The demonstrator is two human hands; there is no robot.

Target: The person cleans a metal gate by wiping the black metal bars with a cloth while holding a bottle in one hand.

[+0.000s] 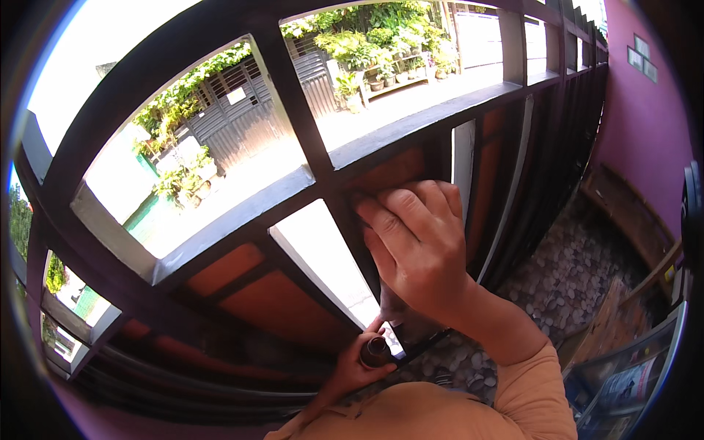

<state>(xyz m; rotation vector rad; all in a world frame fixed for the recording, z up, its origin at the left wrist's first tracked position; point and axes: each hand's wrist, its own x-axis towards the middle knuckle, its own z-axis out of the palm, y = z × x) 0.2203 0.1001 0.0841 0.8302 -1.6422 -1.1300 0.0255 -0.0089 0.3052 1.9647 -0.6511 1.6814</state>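
Note:
My right hand (pixel 421 242) is raised against a dark upright of the gate or grille (pixel 324 181), its fingers bent and pressed to the bar. Whatever lies under the fingertips is hidden; a greyish cloth-like piece (pixel 391 305) shows below the palm. Lower down, near my body, my left hand (pixel 360 363) is wrapped around a small dark brown round container (pixel 376 351) with its top facing up. Beside it is the narrow bright gap between the dark bars. Reddish-brown panels (pixel 286 302) fill the lower part of the frame.
Light grey ledges (pixel 242 225) edge the upper openings. Outside stand potted plants (pixel 385 77) and a corrugated metal fence (pixel 242 137). At right are a purple wall (pixel 643 126), a wooden bench (pixel 627 209) and a glass-fronted case (pixel 627 379). The floor (pixel 566 264) has a pebble pattern.

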